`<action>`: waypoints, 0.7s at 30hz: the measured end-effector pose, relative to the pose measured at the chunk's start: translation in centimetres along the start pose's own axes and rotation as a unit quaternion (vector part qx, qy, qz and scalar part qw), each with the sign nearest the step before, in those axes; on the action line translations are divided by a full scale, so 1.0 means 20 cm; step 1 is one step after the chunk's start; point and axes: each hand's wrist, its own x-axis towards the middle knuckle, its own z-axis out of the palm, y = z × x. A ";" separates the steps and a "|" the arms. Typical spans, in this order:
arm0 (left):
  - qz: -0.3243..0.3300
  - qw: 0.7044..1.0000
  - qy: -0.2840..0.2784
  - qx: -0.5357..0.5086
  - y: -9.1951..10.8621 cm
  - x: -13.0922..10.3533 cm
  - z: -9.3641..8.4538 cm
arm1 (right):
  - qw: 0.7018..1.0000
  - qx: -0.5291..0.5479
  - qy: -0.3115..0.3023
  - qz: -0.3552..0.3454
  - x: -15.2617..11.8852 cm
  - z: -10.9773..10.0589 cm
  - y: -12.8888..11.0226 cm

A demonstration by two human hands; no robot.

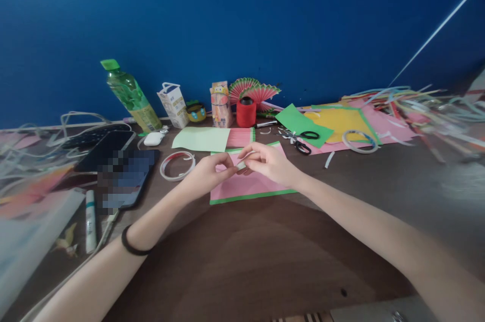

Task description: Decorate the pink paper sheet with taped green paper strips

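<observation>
Both hands meet over a pink sheet with green edges (pixel 242 190) lying on the dark table. Between their fingertips is a small whitish piece (pixel 241 165), too small to make out fully. My left hand (pixel 212 173), with a black band on its wrist, pinches the piece from the left. From the right, my right hand (pixel 267 161) has thumb and index finger closed on it. Just behind the hands lie a pale green sheet (pixel 200 139) and a pleated pink paper (pixel 241 137). A roll of tape (pixel 177 166) rests left of my left hand.
Scissors (pixel 302 147), a green sheet (pixel 303 124) and another tape roll (pixel 359 141) lie to the right. Along the blue wall stand a bottle (pixel 132 97), a carton (pixel 174 106) and a red roll (pixel 246 113). A phone (pixel 132 180) and marker (pixel 90 221) are left.
</observation>
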 end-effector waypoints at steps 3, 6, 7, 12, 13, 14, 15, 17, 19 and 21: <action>0.005 1.000 0.000 -0.001 0.00 0.00 0.00 | 1.000 -0.002 -0.002 0.004 0.00 0.00 0.00; 0.008 1.000 -0.002 -0.002 -0.01 0.00 0.00 | 1.000 -0.008 0.000 0.004 -0.01 0.00 0.00; 0.007 1.000 -0.003 -0.002 -0.01 0.00 0.00 | 1.000 -0.011 0.001 0.003 -0.01 0.00 0.00; 0.011 1.000 -0.003 -0.004 -0.01 0.00 0.00 | 1.000 -0.014 0.001 0.002 -0.01 0.00 0.00; 0.011 1.000 -0.004 -0.005 -0.01 0.00 0.00 | 1.000 -0.015 0.001 0.002 -0.01 0.00 0.00; 0.011 1.000 -0.004 -0.005 -0.01 0.00 0.00 | 1.000 -0.017 0.001 0.000 -0.01 0.00 0.00; 0.010 1.000 -0.004 -0.004 -0.01 0.00 0.00 | 1.000 -0.019 0.000 -0.002 -0.01 0.00 0.01; 0.007 1.000 -0.004 -0.004 0.00 0.00 0.00 | 1.000 -0.023 -0.002 -0.008 -0.01 0.00 0.01; 0.006 1.000 -0.003 -0.004 0.00 0.00 0.00 | 0.999 -0.029 -0.005 -0.014 -0.01 0.00 0.01; 0.005 1.000 -0.003 -0.003 0.00 0.00 0.00 | 0.999 -0.031 -0.004 -0.020 -0.01 0.00 0.01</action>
